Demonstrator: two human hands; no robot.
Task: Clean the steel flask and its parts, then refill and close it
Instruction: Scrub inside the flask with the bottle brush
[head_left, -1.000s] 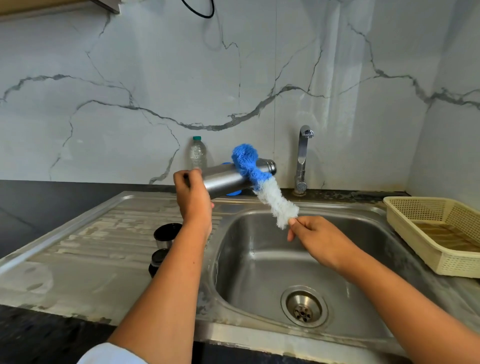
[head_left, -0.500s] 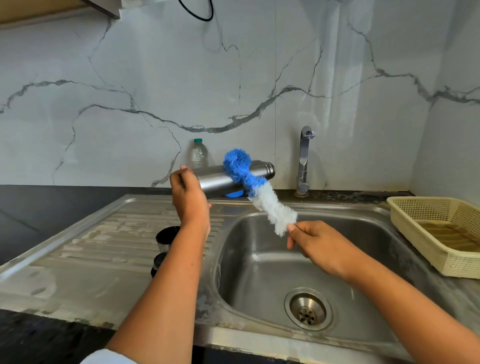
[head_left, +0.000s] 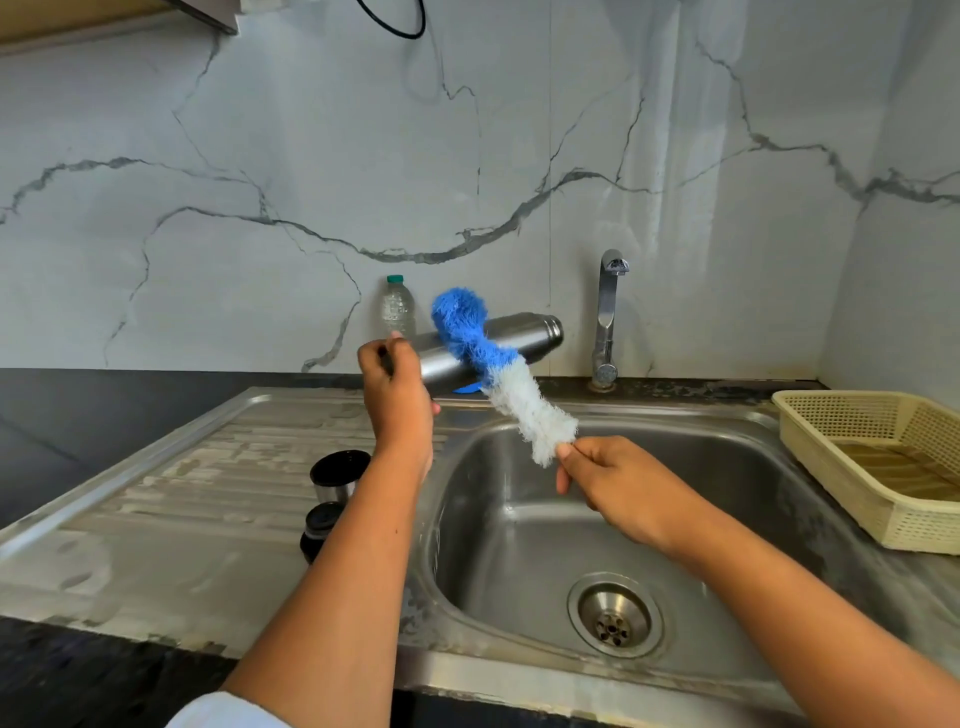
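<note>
My left hand (head_left: 396, 396) grips the base of the steel flask (head_left: 524, 338), which lies nearly level above the sink's rear edge with its open mouth pointing right toward the tap. A fluffy bottle brush (head_left: 498, 371), blue at the top and white lower down, lies across the flask's outside. My right hand (head_left: 618, 486) pinches the brush at its white lower end, over the basin. The flask's cup lid (head_left: 338, 474) and its black stopper (head_left: 322, 522) stand on the drainboard beside my left forearm.
The steel sink (head_left: 769, 525) has a drain at its bottom, and a drainboard (head_left: 171, 509) on the left. A tap (head_left: 607, 317) stands at the back, a plastic water bottle (head_left: 397, 306) by the wall, and a cream basket (head_left: 878, 462) on the right.
The brush's blue head has slid left along the flask, away from its mouth. Both hands have stayed about where they were.
</note>
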